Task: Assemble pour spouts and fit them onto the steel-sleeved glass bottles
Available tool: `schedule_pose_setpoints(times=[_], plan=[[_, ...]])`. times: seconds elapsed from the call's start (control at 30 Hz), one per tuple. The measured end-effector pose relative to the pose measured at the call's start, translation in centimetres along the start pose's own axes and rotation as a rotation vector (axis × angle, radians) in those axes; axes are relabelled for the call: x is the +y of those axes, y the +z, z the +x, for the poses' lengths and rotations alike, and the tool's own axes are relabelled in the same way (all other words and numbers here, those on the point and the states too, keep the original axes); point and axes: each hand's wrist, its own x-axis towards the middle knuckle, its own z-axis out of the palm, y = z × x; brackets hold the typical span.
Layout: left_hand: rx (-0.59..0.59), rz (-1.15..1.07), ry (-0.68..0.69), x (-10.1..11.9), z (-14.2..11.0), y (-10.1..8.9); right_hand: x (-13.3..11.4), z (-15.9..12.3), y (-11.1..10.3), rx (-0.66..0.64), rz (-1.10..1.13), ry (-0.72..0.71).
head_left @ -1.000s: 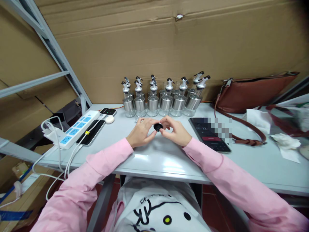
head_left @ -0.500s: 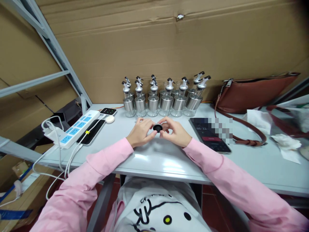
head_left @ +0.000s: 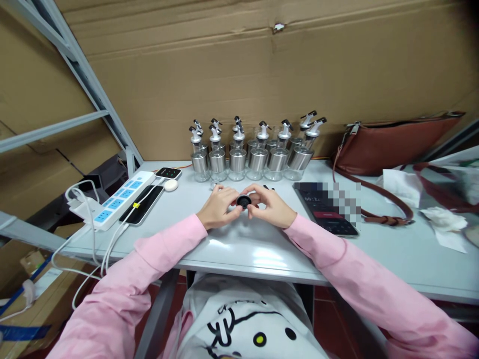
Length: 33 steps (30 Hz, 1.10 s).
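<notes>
Between the fingertips of both hands is a small black round cap [head_left: 244, 201], its ringed face tilted up toward me. My left hand [head_left: 220, 207] pinches it from the left, thumb at its lower edge. From the right, the thumb and fingers of my right hand [head_left: 271, 205] grip its rim. Small dark tips [head_left: 268, 188] show just behind my right hand; what they belong to is hidden. Beyond my left fingers is a bit of clear glass or plastic [head_left: 215, 185]. Further back stand several glass-and-steel bottles [head_left: 237, 160] in rows, many topped with silver pour spouts [head_left: 263, 130].
At left lie a white power strip [head_left: 118, 202] with cables, a phone [head_left: 144, 207], a small black-screened device [head_left: 168, 173] and a white round case [head_left: 171, 185]. To the right are another phone [head_left: 322, 212], a brown bag [head_left: 396, 144] and crumpled tissues [head_left: 445, 222]. Cardboard [head_left: 224, 75] stands behind.
The black cap has tipped so that its face turns more toward me, and it sits slightly lower. My right fingers have shifted a little, and dark tips now show behind them.
</notes>
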Motion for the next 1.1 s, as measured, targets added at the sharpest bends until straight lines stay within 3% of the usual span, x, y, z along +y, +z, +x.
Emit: schedule_pose_setpoints(times=[0.5, 1.1], plan=[[0.017, -0.047, -0.091, 0.53, 0.19, 0.07, -0.47, -0.13, 0.39, -0.008, -0.092, 0.004], [0.024, -0.066, -0.065, 0.39, 0.16, -0.07, -0.04, -0.22, 0.29, 0.010, -0.050, 0.053]])
